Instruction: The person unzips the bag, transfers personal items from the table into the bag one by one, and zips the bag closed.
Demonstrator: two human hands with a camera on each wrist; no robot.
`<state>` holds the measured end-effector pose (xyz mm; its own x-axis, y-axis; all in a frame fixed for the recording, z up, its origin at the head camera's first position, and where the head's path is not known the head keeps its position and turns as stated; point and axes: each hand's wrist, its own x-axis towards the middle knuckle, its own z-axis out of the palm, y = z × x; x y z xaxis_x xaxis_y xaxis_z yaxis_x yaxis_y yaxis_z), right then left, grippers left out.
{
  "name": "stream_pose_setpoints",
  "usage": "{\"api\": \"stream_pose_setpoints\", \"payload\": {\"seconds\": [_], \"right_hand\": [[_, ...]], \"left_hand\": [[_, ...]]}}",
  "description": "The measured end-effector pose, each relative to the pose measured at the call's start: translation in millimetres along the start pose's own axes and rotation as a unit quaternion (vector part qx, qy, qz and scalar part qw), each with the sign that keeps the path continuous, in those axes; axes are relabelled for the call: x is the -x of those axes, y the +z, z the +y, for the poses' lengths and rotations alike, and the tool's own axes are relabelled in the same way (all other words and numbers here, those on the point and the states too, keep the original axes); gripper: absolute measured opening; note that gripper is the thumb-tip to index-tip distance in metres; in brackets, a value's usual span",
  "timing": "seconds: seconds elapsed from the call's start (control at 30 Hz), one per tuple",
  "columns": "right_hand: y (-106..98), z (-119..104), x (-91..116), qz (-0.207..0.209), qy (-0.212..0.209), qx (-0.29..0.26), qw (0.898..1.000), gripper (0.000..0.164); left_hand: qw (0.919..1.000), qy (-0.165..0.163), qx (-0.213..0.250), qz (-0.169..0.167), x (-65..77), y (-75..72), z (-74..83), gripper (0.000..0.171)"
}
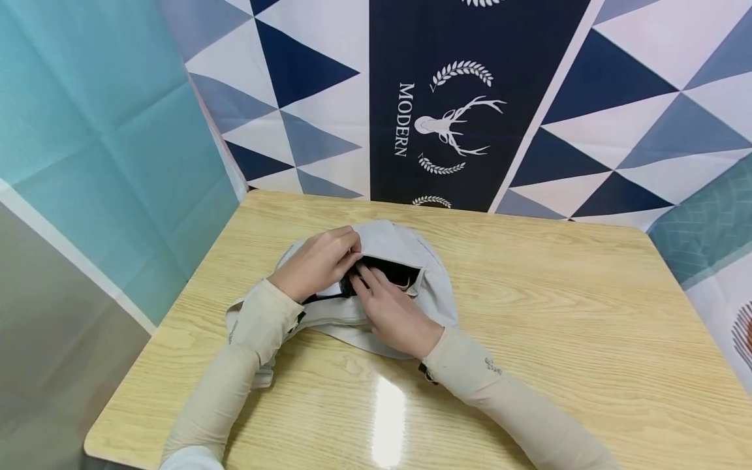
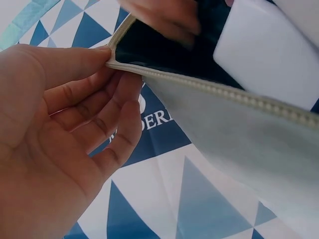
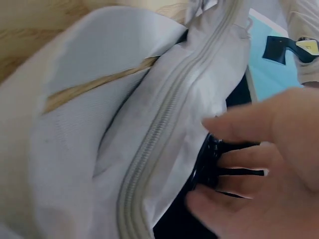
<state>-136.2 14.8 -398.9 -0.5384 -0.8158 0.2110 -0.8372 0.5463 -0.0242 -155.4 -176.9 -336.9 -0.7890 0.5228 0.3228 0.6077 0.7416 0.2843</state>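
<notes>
A light grey zippered bag [image 1: 388, 238] lies on the table, its opening spread to show a dark lining [image 2: 154, 47]. At one end of that opening my left hand [image 1: 323, 258] pinches the zipper edge [image 2: 112, 62] between thumb and forefinger. My right hand [image 1: 396, 313] reaches into the bag from the near side, fingers partly hidden inside. In the right wrist view its thumb and fingers stand apart beside a glossy black item [image 3: 204, 162]. A smooth white object [image 2: 269, 50] with a rounded corner sits in the opening.
The wooden table [image 1: 558, 313] carries the bag near its far left part. Behind it hangs a patterned cloth [image 1: 317, 150] with triangles and a deer print, and a teal cloth [image 1: 117, 130] hangs at the left. Another long zipper [image 3: 164, 119] runs along the bag's near side.
</notes>
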Motion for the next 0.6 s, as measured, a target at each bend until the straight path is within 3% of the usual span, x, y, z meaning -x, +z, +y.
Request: {"api": "stream_pose_setpoints", "payload": {"seconds": [0.1, 0.3, 0.6], "right_hand": [[1.0, -0.7, 4.7, -0.013, -0.006, 0.027, 1.000, 0.085], [-5.7, -11.2, 26.9, 0.023, -0.010, 0.037, 0.999, 0.071], [-4.8, -25.7, 40.7, -0.042, -0.009, 0.052, 0.998, 0.069]], "left_hand": [[1.0000, -0.002, -0.001, -0.001, -0.7, -1.2, 0.2, 0.006], [1.0000, -0.004, -0.001, -0.005, -1.0, -1.1, 1.5, 0.005], [0.9998, -0.001, -0.016, 0.012, -0.6, -2.9, -0.2, 0.005]]}}
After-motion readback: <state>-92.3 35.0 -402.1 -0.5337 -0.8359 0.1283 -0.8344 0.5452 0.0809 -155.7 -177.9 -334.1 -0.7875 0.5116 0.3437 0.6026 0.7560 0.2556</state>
